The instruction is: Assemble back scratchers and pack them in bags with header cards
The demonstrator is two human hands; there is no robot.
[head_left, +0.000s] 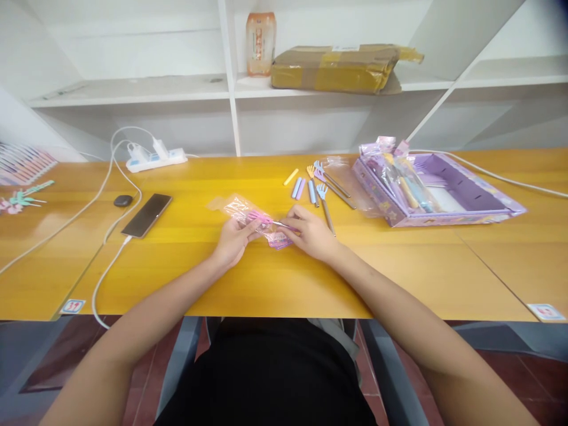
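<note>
A pink back scratcher (261,218) with a thin metal rod lies between my two hands over the table. My left hand (231,241) is closed around its pink head, together with a clear plastic wrapper (237,205). The fingers of my right hand (312,232) pinch the rod end. Below the rod shows a pink and purple printed card (278,239), partly hidden by my fingers. Just beyond my right hand lie several more scratchers, including a blue one (323,192) and a yellow one (310,171), beside short coloured handle tubes (298,188).
To the right stands a purple display box (452,219) holding bagged scratchers (410,183). A phone (147,215) on a white cable, a black case (123,201) and a power strip (157,160) are on the left. A taped parcel (332,68) sits on the shelf behind.
</note>
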